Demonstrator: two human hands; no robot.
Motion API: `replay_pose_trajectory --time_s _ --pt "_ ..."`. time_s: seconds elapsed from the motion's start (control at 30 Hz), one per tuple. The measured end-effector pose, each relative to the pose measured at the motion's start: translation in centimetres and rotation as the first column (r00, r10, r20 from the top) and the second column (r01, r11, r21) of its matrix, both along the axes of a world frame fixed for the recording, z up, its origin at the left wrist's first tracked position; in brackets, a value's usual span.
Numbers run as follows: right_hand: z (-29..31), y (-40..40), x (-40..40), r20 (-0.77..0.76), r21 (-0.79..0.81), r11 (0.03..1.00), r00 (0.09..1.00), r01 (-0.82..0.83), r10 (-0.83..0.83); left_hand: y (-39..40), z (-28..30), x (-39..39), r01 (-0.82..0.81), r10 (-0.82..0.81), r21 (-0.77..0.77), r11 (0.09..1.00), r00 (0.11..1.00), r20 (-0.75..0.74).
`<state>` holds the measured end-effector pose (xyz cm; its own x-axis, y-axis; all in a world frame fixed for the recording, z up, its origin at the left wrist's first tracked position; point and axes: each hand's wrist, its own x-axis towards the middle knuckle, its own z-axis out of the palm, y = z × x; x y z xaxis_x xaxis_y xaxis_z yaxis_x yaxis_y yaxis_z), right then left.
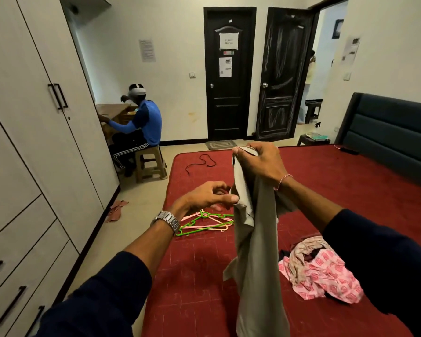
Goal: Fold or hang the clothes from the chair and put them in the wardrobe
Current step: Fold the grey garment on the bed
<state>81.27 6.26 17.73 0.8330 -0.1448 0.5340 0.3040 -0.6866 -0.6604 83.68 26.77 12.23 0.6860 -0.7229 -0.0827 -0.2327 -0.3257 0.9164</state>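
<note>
The right hand [260, 164] was raised above the bed [350, 190], forearm angled up, fingers curled round the top edge of a beige garment [255, 251] that hung down over the red cover. The left hand [208, 197], lower and to the left with a watch on its wrist, pinched a fold of the same garment between thumb and fingers. Plastic hangers [204, 222] lay beneath it; a pink patterned cloth [326, 276] lay nearby.

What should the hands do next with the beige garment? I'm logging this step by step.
Probably bring a hanger from the bed up to it. The right hand grips the beige garment by its top and the left hand pinches its edge; it hangs unfolded, hangers just below.
</note>
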Motion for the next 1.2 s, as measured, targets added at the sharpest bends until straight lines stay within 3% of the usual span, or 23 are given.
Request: replay_pose_trajectory --time_s 0.13,0.2,0.33,0.43,0.5,0.6,0.73,0.77,0.83,0.9,0.97,1.07,1.1,1.13,1.2 --pt "0.1 0.3 0.0 0.071 -0.055 0.998 0.997 -0.005 0.009 -0.8 0.5 1.0 -0.055 0.058 -0.055 0.997 0.997 0.056" --pt "0.4 -0.1 -0.1 0.086 -0.037 0.999 0.996 0.005 -0.002 -0.9 1.4 1.0 -0.154 0.156 -0.165 0.974 0.988 -0.002" --pt "1.1 -2.0 -0.5 -0.080 -0.095 0.995 0.997 0.015 -0.023 -1.1 3.2 2.2 -0.304 0.263 -0.315 0.899 0.950 -0.166" --pt "2.0 -1.9 -1.6 -0.280 -0.124 0.937 0.918 -0.326 0.282 -2.2 5.5 2.0 -0.327 0.300 -0.333 0.885 0.945 -0.129" --pt "1.8 -0.9 -1.8 -0.333 -0.191 0.880 0.872 -0.435 0.359 -3.4 7.0 1.6 -0.288 0.290 -0.312 0.906 0.956 -0.039" --pt "1.6 0.2 -1.1 -0.279 -0.250 0.899 0.916 -0.360 0.289 -4.8 8.4 1.3 -0.219 0.243 -0.302 0.928 0.969 0.043" --pt "2.0 -0.8 0.1 -0.107 -0.323 0.921 0.976 -0.216 0.191 -2.8 7.5 1.5 -0.135 0.101 -0.475 0.869 0.990 -0.096" --pt "2.0 -1.3 0.3 -0.080 -0.265 0.947 0.983 -0.183 0.168 -2.0 6.6 1.8 -0.078 0.063 -0.396 0.915 0.997 -0.051" --pt "2.2 -1.9 0.2 -0.054 -0.088 0.985 0.988 -0.146 0.141 -0.6 4.4 1.9 0.020 -0.018 -0.027 0.999 0.997 0.078" --pt "2.8 -2.2 0.1 0.000 0.002 0.994 0.994 -0.112 0.112 0.7 1.4 2.1 0.052 -0.096 0.310 0.949 0.987 0.130" --pt "3.2 -2.6 0.4 0.040 0.053 0.998 0.999 -0.018 0.016 2.0 -0.7 2.5 -0.005 -0.054 0.392 0.920 0.989 0.140" --pt "3.1 -3.3 1.1 0.042 0.151 0.977 0.986 0.151 -0.159 3.9 -1.0 3.2 -0.100 0.048 0.358 0.929 0.987 0.153" --pt "3.0 -3.3 1.0 0.052 0.125 0.974 0.979 0.187 -0.195 4.2 -0.4 3.2 -0.122 0.060 0.353 0.928 0.982 0.181" --pt "2.9 -3.2 0.8 0.088 -0.002 0.974 0.970 0.227 -0.226 4.2 0.4 3.2 -0.143 0.065 0.351 0.925 0.972 0.224" --pt "2.6 -2.3 0.6 0.226 -0.418 0.873 0.960 0.250 -0.167 3.7 2.1 3.1 -0.151 0.041 0.329 0.932 0.947 0.319"
